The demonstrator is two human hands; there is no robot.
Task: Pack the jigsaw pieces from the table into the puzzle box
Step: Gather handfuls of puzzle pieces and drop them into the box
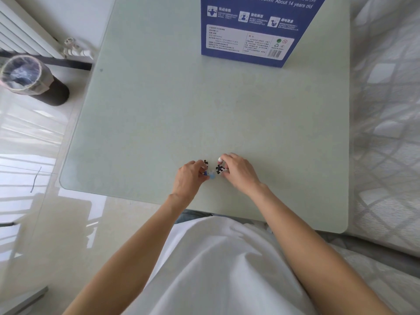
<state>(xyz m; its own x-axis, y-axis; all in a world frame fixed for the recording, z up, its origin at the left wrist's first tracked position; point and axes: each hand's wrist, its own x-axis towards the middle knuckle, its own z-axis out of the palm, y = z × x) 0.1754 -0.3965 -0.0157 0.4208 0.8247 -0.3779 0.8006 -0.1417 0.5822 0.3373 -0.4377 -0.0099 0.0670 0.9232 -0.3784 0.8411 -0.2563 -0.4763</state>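
A blue puzzle box with white print stands at the far edge of the pale glass table. Near the front edge a few small jigsaw pieces lie between my hands. My left hand curls its fingers round a dark piece and a pale blue piece. My right hand pinches a black piece on the tabletop. Both hands are close together, almost touching. How many pieces are under the fingers is hidden.
A lined waste bin stands on the floor at the left, beside a white radiator. A patterned grey bed or sofa runs along the table's right side.
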